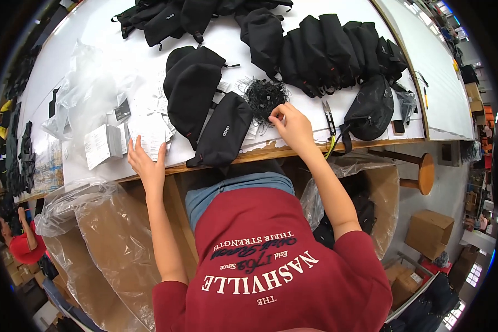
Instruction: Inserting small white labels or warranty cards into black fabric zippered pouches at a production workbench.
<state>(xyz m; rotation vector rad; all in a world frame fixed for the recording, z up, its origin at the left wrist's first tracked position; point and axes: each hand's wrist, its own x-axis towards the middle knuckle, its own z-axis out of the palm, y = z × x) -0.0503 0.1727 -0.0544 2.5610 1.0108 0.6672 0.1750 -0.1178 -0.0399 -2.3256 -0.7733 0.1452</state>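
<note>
My left hand (148,166) lies with its fingers spread at the near edge of the table, touching or just over loose white printed leaflets (149,130). A stack of folded white leaflets (102,145) stands to its left. My right hand (294,128) is pinched, thumb against index finger, at the near right edge of a tangled heap of thin black strings (265,95). It seems to grip some string; how much is hidden. Between my hands a flat black pouch (224,130) lies tilted near the edge, partly over more black pouches (191,88).
Black scissors (329,117) and a rounded black bag (371,108) lie right of my right hand. More black pouches (321,52) fill the far side. Clear plastic bags (80,94) are at left. Plastic-lined cartons (102,243) stand below the table edge, near a wooden stool (425,173).
</note>
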